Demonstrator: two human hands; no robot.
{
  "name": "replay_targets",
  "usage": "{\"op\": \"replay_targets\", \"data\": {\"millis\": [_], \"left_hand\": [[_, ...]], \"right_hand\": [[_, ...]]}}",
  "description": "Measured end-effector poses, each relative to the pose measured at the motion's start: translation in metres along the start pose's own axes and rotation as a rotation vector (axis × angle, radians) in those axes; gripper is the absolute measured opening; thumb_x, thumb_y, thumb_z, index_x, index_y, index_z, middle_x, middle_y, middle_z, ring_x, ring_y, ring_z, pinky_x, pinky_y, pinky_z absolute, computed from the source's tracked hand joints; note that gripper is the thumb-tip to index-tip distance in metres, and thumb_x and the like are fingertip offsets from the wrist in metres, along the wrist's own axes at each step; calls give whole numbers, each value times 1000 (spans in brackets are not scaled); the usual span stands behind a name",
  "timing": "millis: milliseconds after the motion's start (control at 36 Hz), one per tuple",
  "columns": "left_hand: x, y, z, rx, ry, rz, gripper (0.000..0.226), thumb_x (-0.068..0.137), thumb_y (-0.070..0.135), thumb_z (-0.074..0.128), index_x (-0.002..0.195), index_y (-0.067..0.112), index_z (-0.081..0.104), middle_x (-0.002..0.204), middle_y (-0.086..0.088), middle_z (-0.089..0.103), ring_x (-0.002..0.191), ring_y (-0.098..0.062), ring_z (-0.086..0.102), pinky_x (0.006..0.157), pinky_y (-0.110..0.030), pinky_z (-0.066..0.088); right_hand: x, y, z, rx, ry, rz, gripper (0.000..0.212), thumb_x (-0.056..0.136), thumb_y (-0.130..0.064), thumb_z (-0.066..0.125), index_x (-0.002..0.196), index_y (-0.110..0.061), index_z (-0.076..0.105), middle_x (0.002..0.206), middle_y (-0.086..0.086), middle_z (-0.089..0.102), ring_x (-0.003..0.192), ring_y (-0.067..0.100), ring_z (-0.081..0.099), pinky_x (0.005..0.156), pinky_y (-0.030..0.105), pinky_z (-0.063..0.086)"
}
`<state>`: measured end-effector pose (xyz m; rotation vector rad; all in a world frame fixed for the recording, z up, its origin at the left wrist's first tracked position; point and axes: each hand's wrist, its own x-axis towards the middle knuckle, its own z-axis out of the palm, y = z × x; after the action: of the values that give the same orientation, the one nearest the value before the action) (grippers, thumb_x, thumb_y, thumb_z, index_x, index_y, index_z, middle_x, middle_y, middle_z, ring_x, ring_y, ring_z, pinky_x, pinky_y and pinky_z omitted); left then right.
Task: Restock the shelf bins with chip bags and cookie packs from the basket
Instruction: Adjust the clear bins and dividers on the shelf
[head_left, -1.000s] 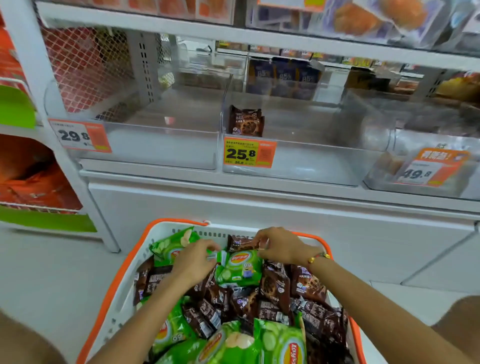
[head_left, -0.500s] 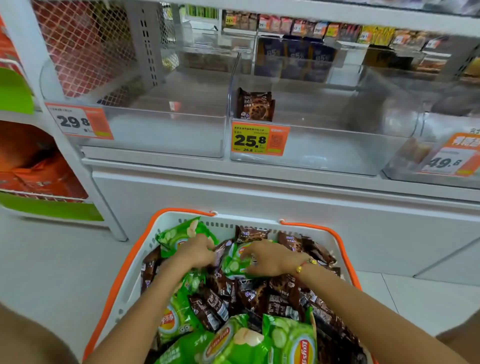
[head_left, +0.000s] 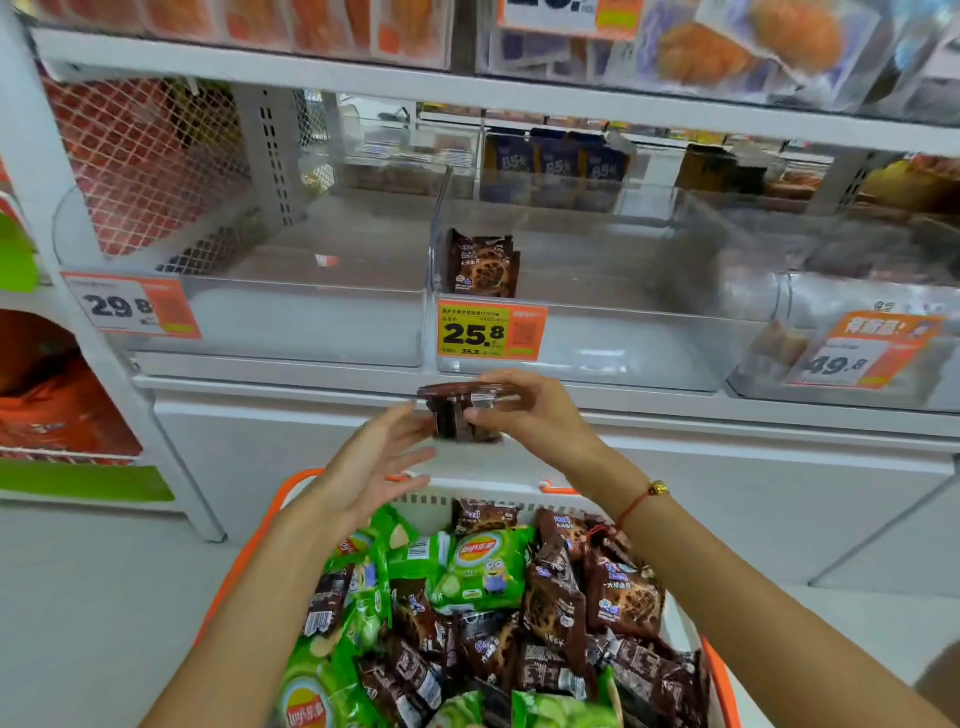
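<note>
My right hand (head_left: 524, 410) pinches a brown cookie pack (head_left: 465, 413) edge-on, long axis left-right, just below the middle bin (head_left: 597, 332); its print is blurred. Left hand (head_left: 376, 460) is spread loose beside it, grasping nothing. That bin holds one cookie pack (head_left: 483, 265) upright. The basket (head_left: 249, 551) below brims with green chip bags (head_left: 480, 569) and brown packs.

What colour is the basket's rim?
Orange, on the basket with white slotted walls; the head view, the only one, shows it.
</note>
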<state>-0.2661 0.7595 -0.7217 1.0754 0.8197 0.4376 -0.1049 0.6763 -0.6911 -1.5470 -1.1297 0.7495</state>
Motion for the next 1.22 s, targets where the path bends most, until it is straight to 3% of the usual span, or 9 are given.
{"op": "replay_targets", "data": {"millis": [111,222,333,389,528,722,917,1083,1222], "left_hand": [[-5,11,-4,-9,12,-112,52,88,57,50,109,12,64,109,-7,69,97,-22,64,87,-38,52],[-16,18,3,-162,-94,-17,45,74,34,66,112,10,63,89,-6,71,78,-15,66,72,-28,55],[-16,20,7,-184,-19,154,40,71,24,69,109,13,63,101,-7,74,85,-14,71,76,-25,58],[-17,21,8,-142,45,241,34,75,23,70,108,15,65,99,-4,74,88,-13,71,85,-29,56],[-23,30,23,-77,97,390,26,84,19,69,109,14,66,99,-3,74,89,-15,71,85,-25,56],[-15,62,43,50,176,594,18,85,21,68,103,18,67,93,5,73,89,-4,68,78,-20,55],[28,105,17,390,418,857,16,87,29,68,101,33,61,102,21,63,92,3,61,79,-20,45],[57,117,4,736,333,827,43,88,31,66,128,38,51,122,22,56,106,2,56,85,-22,47],[58,115,1,821,327,766,39,90,43,59,126,54,46,98,33,57,89,19,50,70,-1,31]], "right_hand": [[-3,-15,-6,-194,-103,-349,34,74,-2,78,93,-29,68,103,-5,68,103,9,63,99,32,46],[-4,-27,-13,-394,-200,-433,36,80,-5,73,105,-31,68,132,-2,53,126,7,45,106,19,32],[-4,-36,-23,-333,-86,-321,62,87,18,43,122,-31,57,132,-4,51,116,7,50,87,5,41],[-4,-43,-28,-231,-39,-247,53,90,16,38,125,-19,58,126,3,57,104,2,55,81,4,42],[-3,-59,-31,-188,-122,-146,30,91,-20,62,121,-19,60,113,-1,64,94,-1,58,75,6,45],[22,-82,-43,-327,-62,-247,27,81,-14,75,105,-23,66,92,-3,67,73,-6,59,70,11,48],[81,-103,-88,-267,75,-189,25,80,-8,74,102,-16,66,99,11,69,85,16,62,70,16,51],[152,-92,-105,-509,156,-169,28,80,-14,77,105,-15,65,100,6,67,87,13,62,77,26,53],[195,-61,-83,-880,15,-123,35,79,-24,77,111,-19,63,107,7,68,97,22,63,88,40,52]]}}
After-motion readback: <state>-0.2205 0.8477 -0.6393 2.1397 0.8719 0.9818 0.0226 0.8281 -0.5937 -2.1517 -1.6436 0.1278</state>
